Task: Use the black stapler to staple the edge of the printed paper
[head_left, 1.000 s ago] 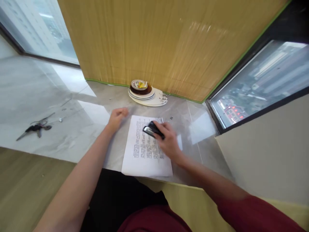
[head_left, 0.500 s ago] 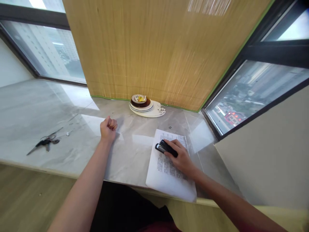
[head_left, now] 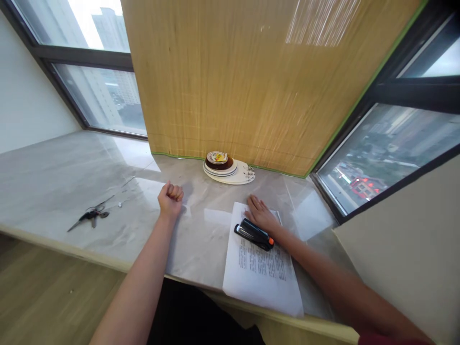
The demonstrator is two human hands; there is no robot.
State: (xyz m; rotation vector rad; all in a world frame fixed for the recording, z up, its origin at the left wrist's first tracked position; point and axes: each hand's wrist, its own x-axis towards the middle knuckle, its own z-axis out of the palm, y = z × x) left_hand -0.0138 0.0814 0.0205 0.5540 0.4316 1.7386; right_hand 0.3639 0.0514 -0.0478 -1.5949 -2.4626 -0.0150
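A black stapler [head_left: 254, 235] with an orange end lies on the printed sheets [head_left: 264, 287] at the counter's front edge. Just beyond it, my right hand [head_left: 261, 214] stretches flat over the top of the paper, fingers extended past its upper edge; it holds nothing visible. What lies beneath those fingers is hidden. My left hand [head_left: 170, 199] rests as a fist on the counter, left of the paper, with nothing showing in it.
A bunch of keys [head_left: 92, 214] lies at the left beside a small white bit [head_left: 120, 204]. Stacked plates [head_left: 221, 166] overlap an oval plate [head_left: 245, 173] against the bamboo blind [head_left: 230, 96]. Windows flank the grey marble counter [head_left: 201, 239].
My right hand has let go of the stapler, leaving it on the paper, and moved up to the sheet's top edge. My left fist stays closed. The camera view has shifted.
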